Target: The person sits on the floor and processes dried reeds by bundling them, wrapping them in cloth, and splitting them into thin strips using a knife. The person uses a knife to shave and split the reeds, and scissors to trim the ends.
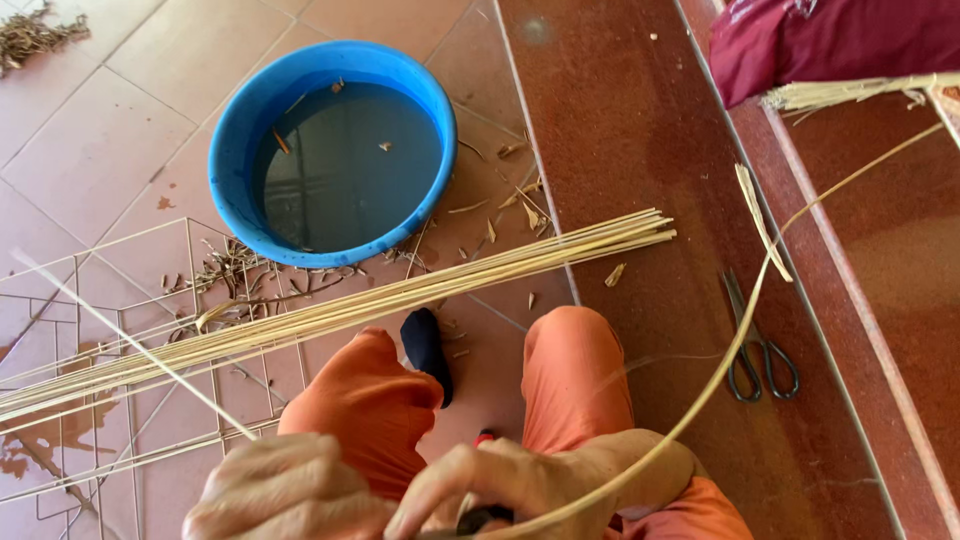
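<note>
Hands work low over orange-trousered knees: the right hand (520, 490) grips a dark-handled tool and a long bamboo strip (740, 340) curving off rightward; the left hand (285, 495) is curled closed beside it, pinching a pale sliver (130, 340). A slip could nick fingers or snap the strip. Beyond lie a bundle of splints (400, 295), scissors (760, 350) and a blue water basin (335, 150) on the tiled floor (90, 150).

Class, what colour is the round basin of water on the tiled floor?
The basin is bright blue, seen clearly in the head view.
</note>
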